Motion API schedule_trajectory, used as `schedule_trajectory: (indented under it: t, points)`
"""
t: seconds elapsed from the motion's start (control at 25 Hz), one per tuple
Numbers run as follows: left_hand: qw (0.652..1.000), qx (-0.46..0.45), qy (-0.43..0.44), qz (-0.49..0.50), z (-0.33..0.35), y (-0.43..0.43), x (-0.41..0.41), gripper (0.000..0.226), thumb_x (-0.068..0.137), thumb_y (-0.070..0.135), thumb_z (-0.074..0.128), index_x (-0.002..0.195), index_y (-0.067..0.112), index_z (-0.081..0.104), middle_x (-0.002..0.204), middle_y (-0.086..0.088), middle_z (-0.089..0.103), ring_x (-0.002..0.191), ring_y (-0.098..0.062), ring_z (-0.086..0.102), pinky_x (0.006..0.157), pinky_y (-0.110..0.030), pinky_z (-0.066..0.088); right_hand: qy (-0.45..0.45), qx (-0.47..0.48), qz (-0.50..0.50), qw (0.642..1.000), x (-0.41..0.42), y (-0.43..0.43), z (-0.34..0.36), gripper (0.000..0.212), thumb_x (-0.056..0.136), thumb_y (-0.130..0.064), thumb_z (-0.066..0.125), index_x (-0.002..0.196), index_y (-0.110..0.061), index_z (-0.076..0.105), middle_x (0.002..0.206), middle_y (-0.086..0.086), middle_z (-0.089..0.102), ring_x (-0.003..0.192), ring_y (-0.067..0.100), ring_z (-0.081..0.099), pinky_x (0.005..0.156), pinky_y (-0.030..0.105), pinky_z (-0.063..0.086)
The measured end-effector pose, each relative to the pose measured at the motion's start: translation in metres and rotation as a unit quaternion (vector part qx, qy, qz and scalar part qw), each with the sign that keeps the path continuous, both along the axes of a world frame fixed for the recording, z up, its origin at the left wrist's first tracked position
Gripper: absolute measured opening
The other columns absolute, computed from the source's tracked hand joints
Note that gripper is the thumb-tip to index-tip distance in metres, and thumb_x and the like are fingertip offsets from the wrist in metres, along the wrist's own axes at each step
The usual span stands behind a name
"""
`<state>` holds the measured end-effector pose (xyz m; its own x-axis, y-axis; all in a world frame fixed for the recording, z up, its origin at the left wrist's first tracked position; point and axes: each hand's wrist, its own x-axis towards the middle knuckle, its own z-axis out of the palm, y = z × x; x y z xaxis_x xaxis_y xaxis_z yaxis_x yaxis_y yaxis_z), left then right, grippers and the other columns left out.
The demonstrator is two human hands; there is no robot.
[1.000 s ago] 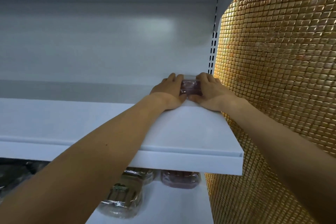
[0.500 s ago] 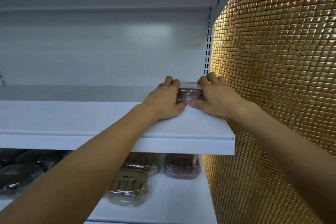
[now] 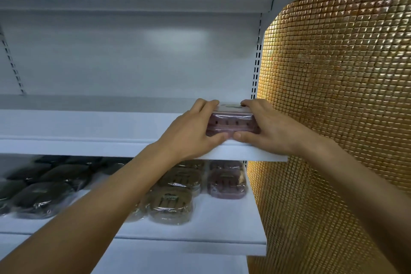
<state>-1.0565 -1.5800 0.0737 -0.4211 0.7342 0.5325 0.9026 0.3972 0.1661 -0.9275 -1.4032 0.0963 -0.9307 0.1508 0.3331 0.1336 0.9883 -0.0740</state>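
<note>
The left hand (image 3: 191,131) and the right hand (image 3: 269,131) clasp a small mauve plastic tray wrapped in clear film (image 3: 231,121) from either side. Their fingers curl over its top and their thumbs press its front. The tray is at the front right end of the white metal upper shelf (image 3: 89,127), just beside the gold mosaic-tiled wall (image 3: 333,95). The palms hide its ends, and its pale top label is too blurred to read.

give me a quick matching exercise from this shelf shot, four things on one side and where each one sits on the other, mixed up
1 held pink pack
2 brown packs
3 black packs
4 gold tiles

A lower shelf, left part
B right of both shelves
C upper shelf, right end
D lower shelf, toward the middle

Pairs: 1-C, 2-D, 3-A, 4-B
</note>
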Motion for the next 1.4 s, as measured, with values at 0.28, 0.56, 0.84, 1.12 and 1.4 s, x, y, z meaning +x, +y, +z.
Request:
schedule_trajectory:
  t: [0.28,0.56,0.84,1.12,1.4]
  points:
    - [0.998,0.056,-0.011,-0.01,-0.017,-0.055,0.039,0.08,0.088,0.054,0.064,0.152,0.028,0.025,0.146,0.008,0.028,0.117,-0.017,0.053,0.094,-0.035,0.05,0.057,-0.016,0.034,0.998,0.036,-0.052,-0.017,0.085,0.089,-0.06,0.055,0.153,-0.023,0.014,0.153,-0.005,0.019,0.123,0.015,0.046,0.094,0.03,0.046]
    - [0.997,0.08,-0.013,0.0,-0.037,-0.085,0.064,0.084,0.086,0.044,0.071,0.153,0.028,0.023,0.152,0.006,0.019,0.119,-0.02,0.051,0.092,-0.034,0.051,0.097,-0.025,0.034,0.994,0.061,-0.084,-0.043,0.08,0.093,-0.05,0.054,0.156,-0.025,0.01,0.161,-0.004,0.006,0.141,0.017,0.029,0.101,0.038,0.045]
    - [0.997,0.078,0.01,0.005,-0.063,-0.104,0.08,0.085,0.087,0.045,0.069,0.155,0.029,0.02,0.157,0.003,0.017,0.132,-0.021,0.041,0.096,-0.035,0.049,0.096,-0.038,0.018,0.994,0.083,-0.106,-0.071,0.082,0.095,-0.049,0.052,0.157,-0.026,0.004,0.164,-0.002,-0.004,0.145,0.024,0.026,0.107,0.036,0.037]
    - [0.998,0.012,-0.062,-0.022,-0.128,-0.101,0.076,0.082,0.087,0.046,0.068,0.154,0.028,0.023,0.155,0.003,0.021,0.137,-0.021,0.036,0.106,-0.034,0.042,0.009,-0.081,0.016,0.997,0.087,-0.109,-0.127,0.082,0.094,-0.05,0.053,0.156,-0.025,0.007,0.161,-0.002,0.004,0.141,0.021,0.03,0.102,0.024,0.034]
    - [0.992,-0.046,-0.116,-0.018,-0.179,-0.072,0.057,0.085,0.088,0.046,0.068,0.156,0.027,0.02,0.156,0.001,0.022,0.137,-0.023,0.04,0.106,-0.04,0.046,-0.036,-0.142,0.002,0.989,0.068,-0.089,-0.176,0.081,0.093,-0.046,0.057,0.155,-0.027,0.008,0.157,-0.005,0.008,0.134,0.009,0.029,0.101,0.022,0.034]
